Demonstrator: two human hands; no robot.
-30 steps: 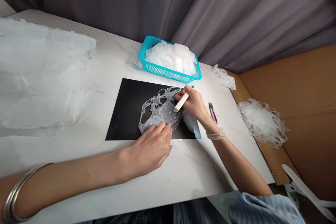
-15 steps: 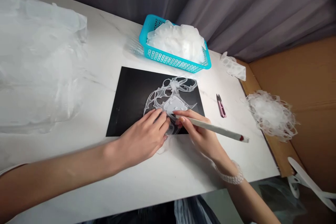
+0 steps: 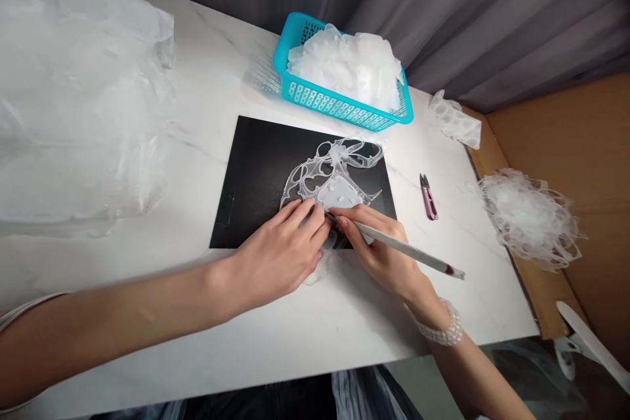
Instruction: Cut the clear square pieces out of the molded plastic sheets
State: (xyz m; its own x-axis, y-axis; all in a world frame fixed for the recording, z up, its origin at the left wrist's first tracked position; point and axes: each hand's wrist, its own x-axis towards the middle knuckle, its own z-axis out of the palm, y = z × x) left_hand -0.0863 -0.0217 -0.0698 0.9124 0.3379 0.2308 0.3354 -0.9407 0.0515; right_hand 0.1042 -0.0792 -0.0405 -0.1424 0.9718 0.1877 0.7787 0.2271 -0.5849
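On mat [image 3: 256, 170], film [image 3: 339, 191] lies mostly far of L hand [image 3: 280, 252], fingers close together on it (pinch or not: can't tell); R hand [image 3: 386, 266] grips tool [image 3: 418, 251], long axis to near right.

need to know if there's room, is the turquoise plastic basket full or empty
Nearly full: the turquoise plastic basket holds translucent white pieces heaped above its rim, leaving a gap at left.
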